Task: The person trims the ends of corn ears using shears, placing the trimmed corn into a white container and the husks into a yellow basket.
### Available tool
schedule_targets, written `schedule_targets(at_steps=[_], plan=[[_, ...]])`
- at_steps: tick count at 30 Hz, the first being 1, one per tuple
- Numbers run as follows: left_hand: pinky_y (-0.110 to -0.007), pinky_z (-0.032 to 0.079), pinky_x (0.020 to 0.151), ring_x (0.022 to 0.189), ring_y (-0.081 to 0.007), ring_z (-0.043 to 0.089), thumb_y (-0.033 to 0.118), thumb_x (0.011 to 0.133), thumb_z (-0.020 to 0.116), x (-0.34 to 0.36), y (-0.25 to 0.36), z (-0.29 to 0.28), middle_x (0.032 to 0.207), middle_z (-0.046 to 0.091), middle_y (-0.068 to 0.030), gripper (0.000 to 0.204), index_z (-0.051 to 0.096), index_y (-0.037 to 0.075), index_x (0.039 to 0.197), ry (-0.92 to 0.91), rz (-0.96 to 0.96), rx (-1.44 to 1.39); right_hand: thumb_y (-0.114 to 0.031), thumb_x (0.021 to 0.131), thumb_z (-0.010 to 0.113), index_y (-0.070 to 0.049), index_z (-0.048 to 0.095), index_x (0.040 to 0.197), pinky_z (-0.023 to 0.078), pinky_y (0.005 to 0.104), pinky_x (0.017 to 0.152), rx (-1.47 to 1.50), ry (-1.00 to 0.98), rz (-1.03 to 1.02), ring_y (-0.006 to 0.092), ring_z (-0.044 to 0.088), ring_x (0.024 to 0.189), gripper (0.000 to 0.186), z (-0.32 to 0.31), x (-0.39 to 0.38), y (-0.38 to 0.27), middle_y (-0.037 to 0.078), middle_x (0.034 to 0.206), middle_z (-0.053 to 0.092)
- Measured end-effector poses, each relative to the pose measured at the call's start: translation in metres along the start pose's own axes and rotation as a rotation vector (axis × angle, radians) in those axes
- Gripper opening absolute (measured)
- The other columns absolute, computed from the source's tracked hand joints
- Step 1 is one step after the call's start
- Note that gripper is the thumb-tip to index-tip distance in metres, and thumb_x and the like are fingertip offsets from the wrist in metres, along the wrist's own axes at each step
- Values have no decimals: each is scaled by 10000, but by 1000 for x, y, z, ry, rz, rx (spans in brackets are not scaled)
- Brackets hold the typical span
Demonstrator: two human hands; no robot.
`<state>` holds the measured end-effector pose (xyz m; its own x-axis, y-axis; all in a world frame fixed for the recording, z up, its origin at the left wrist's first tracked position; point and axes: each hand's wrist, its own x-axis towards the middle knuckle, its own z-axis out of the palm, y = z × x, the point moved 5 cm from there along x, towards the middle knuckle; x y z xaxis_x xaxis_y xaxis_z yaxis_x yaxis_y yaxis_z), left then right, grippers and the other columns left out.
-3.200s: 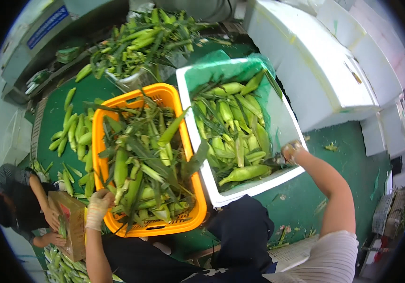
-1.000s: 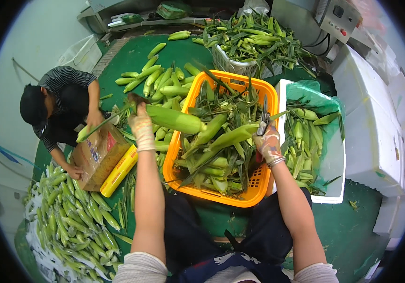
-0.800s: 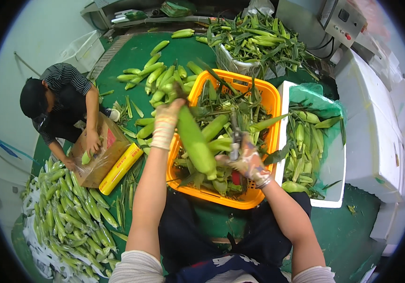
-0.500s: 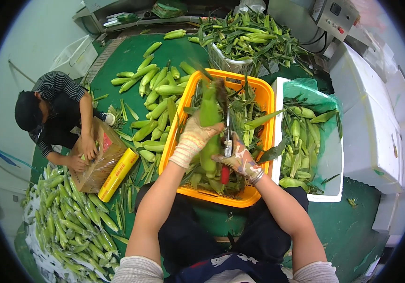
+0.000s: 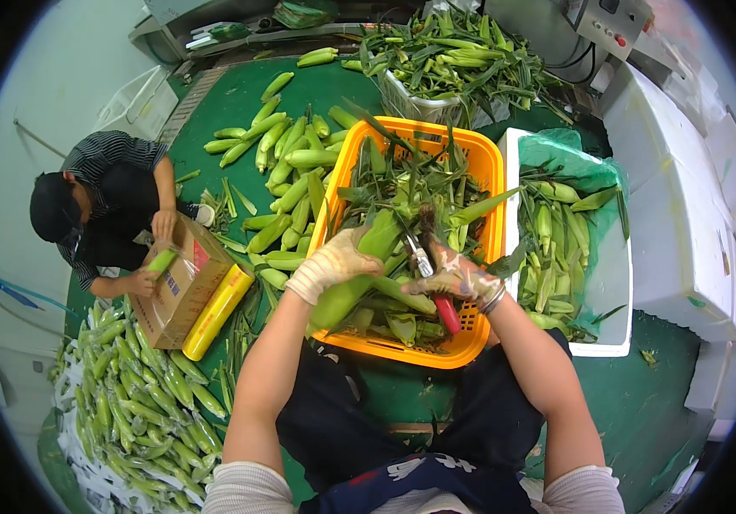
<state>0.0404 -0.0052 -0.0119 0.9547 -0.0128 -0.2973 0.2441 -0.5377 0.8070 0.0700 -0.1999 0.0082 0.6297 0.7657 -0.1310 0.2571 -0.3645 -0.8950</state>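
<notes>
My left hand (image 5: pixel 340 262), in a pale knitted glove, is closed round a green ear of corn (image 5: pixel 338 301) in its husk. The ear lies tilted over the near left part of an orange plastic basket (image 5: pixel 492 184), which holds loose husks and leaves (image 5: pixel 389 184). In my right hand (image 5: pixel 456 276), gloved in a camouflage pattern, is a pair of pruning shears (image 5: pixel 445 313) with a red handle and metal upper part. The shears are beside the ear's upper end; whether their blades touch it I cannot tell.
Ears of corn (image 5: pixel 308 159) lie on the green floor to the left. A white foam box (image 5: pixel 609 347) with corn stands at right, a heaped crate (image 5: pixel 419 107) behind. At left a person (image 5: pixel 115 180) handles corn over a cardboard box (image 5: pixel 181 295), near a yellow roll (image 5: pixel 218 313) and wrapped corn (image 5: pixel 141 411).
The ear has swung from upright to tilted, its lower end now nearer the left. My right hand and the shears have moved right, away from it. The other person now lifts an ear.
</notes>
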Motion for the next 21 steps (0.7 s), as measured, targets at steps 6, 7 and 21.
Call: schedule_targets(at_steps=[6,7,21], plan=[[-374,538,600,667,-274,642,156,682,668,-18,-11,-15,795,624,-161,464,534,-62,1069,-440,49,-876,-148,723,765,-31,558,872,478,276,444,825,81,338,131,541,498,280,2,-12,26,26,666,553],[-373,537,619,653,-278,631,241,726,677,-14,-7,-20,787,620,-172,461,544,-43,1063,-499,109,-927,-164,737,754,-22,563,894,461,259,435,887,133,375,121,518,487,286,-5,-16,27,24,660,540],[-520,332,997,1208,-324,422,369,814,631,79,-265,-221,1356,454,-89,540,485,139,1280,1150,-109,-1269,-246,772,647,-3,598,828,495,295,624,50,619,957,175,596,669,254,-216,-196,287,102,697,613]])
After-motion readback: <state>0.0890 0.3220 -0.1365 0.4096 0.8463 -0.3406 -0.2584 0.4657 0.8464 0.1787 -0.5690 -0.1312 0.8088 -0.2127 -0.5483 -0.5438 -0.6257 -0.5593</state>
